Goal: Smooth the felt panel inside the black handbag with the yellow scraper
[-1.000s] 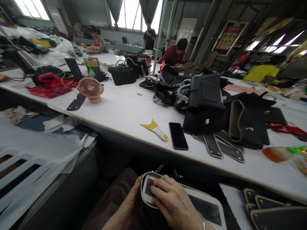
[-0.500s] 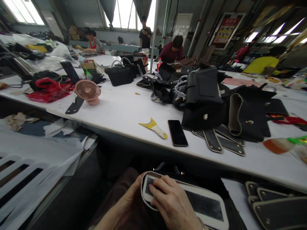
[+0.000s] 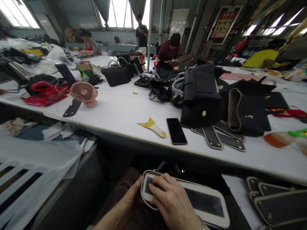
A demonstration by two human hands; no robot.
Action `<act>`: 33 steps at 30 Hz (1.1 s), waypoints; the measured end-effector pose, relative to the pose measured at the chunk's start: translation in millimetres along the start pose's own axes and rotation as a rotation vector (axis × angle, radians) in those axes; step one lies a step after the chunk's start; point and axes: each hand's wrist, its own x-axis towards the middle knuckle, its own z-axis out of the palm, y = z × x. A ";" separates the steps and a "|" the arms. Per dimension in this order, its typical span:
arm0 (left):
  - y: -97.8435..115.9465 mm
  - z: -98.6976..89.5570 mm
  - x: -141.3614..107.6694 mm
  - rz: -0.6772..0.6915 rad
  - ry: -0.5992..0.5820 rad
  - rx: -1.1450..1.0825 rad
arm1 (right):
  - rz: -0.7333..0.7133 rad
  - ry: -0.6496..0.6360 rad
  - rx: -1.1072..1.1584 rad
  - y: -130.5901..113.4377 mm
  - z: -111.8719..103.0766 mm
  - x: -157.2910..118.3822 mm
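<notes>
A black handbag lies in my lap below the table edge, its handle and gold-coloured fittings at the far side. Facing up at me is a long, round-ended cream panel with a dark strip along its middle, set inside the bag's pale rim. My left hand grips the rounded left end of the bag, thumb along the rim and the other fingers hidden below. Bent over the panel's left part, my right hand presses its fingertips on the dark strip near that end; its thumb is mostly hidden.
On the white table are a phone, a yellow scraper-like piece, a pink fan and heaped black bags. Dark strap pieces lie at my right. Several people work beyond.
The view has shifted slightly, so the table things sit a little further left and higher. Both hands stay on the bag in nearly the same place.
</notes>
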 end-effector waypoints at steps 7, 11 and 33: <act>5.7 1.5 -1.4 -0.059 0.012 0.020 | -0.014 0.033 -0.007 0.5 1.9 -0.4; 9.7 9.2 -5.9 -0.070 0.051 -0.039 | -0.024 0.061 -0.028 0.1 3.0 -0.6; 14.7 29.1 -4.4 0.105 0.198 0.065 | -0.069 0.182 -0.049 2.9 9.4 -2.7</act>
